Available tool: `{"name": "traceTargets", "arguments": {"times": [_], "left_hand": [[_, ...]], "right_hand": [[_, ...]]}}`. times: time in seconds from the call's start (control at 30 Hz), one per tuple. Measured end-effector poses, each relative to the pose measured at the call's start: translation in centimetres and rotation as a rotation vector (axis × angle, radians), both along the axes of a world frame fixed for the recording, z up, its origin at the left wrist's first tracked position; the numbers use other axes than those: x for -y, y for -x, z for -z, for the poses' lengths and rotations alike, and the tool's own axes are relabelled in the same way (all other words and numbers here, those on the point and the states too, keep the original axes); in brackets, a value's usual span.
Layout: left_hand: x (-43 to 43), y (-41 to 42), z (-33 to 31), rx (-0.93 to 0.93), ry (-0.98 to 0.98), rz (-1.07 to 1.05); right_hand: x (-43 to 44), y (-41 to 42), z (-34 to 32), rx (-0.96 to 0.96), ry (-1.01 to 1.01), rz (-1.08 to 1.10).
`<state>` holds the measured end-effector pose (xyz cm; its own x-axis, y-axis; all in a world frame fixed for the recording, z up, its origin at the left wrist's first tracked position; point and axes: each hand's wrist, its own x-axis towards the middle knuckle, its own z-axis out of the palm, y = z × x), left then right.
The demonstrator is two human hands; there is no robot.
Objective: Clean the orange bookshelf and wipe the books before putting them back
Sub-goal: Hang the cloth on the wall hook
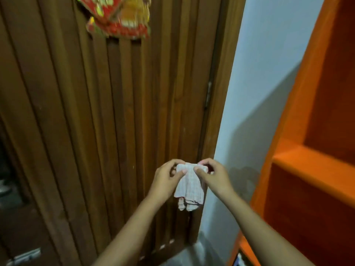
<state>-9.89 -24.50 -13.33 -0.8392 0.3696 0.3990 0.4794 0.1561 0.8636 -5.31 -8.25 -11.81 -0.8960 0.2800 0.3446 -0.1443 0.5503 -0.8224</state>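
Observation:
A small pale checked cloth [189, 189] hangs in front of me, pinched along its top edge by both hands. My left hand [166, 179] grips its left corner and my right hand [213, 176] grips its right corner, thumbs toward me. The cloth droops below the fingers, folded or bunched. The orange bookshelf [315, 166] stands at the right edge of the view, with one horizontal shelf board and bare compartments above and below it. No books show, apart from a sliver of something at the bookshelf's foot [239, 261].
A brown slatted wooden door [107, 121] fills the left and middle. A red and gold decoration [119, 16] hangs on it near the top. A pale wall strip [255, 93] separates the door frame from the bookshelf. Dark furniture sits at far left.

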Motion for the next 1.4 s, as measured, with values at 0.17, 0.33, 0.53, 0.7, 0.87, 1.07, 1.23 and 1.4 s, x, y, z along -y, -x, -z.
{"name": "traceTargets", "arguments": {"times": [0.17, 0.33, 0.53, 0.7, 0.87, 1.07, 1.23, 1.4], "left_hand": [[-1.2, -0.5, -10.0, -0.149, -0.063, -0.019], [-2.1, -0.8, -14.6, -0.241, -0.047, 0.140], [-4.0, -3.2, -15.5, -0.274, -0.044, 0.462], [-6.6, -8.2, -15.4, -0.256, -0.058, 0.745], [-9.5, -15.8, -16.2, -0.337, -0.088, 0.956], [-12.1, -23.9, -17.4, -0.382, -0.140, 1.147], [-13.4, -31.1, -17.7, -0.230, -0.134, 1.364], [-14.6, -36.2, -18.1, -0.140, -0.208, 1.505]], "right_hand": [[-0.8, -1.1, -11.6, -0.108, -0.269, 0.013], [-0.2, -4.8, -16.7, -0.116, -0.442, 0.119], [-0.3, -11.0, -17.4, -0.032, -0.496, 0.368], [0.7, -19.2, -18.0, 0.091, -0.550, 0.572], [2.0, -28.6, -20.5, 0.112, -0.606, 0.777], [4.5, -37.4, -21.3, 0.121, -0.569, 1.009], [5.5, -44.7, -21.5, 0.114, -0.593, 1.225], [5.4, -50.1, -21.4, 0.114, -0.506, 1.332]]}}
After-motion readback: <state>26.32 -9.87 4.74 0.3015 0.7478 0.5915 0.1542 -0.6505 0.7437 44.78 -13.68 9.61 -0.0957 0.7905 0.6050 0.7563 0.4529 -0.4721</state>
